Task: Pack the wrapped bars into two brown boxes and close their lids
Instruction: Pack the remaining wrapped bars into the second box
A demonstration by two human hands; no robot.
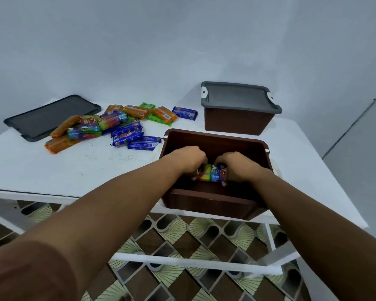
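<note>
Open brown box [215, 144] at the front edge of the tabletop [96, 166], without lid, a white latch at each side. Inside, two wrapped bars side by side and touching: yellow-red bar [205, 174] under the curled fingers of the left grip [189, 158], blue bar [217, 173] under the right grip [237, 167]. Second brown box [237, 124] behind, apart, closed with grey lid [237, 97]. Loose pile of bars [117, 127], orange, green and blue, further left; dark grey lid [50, 118] flat beside it, top side up.
</note>
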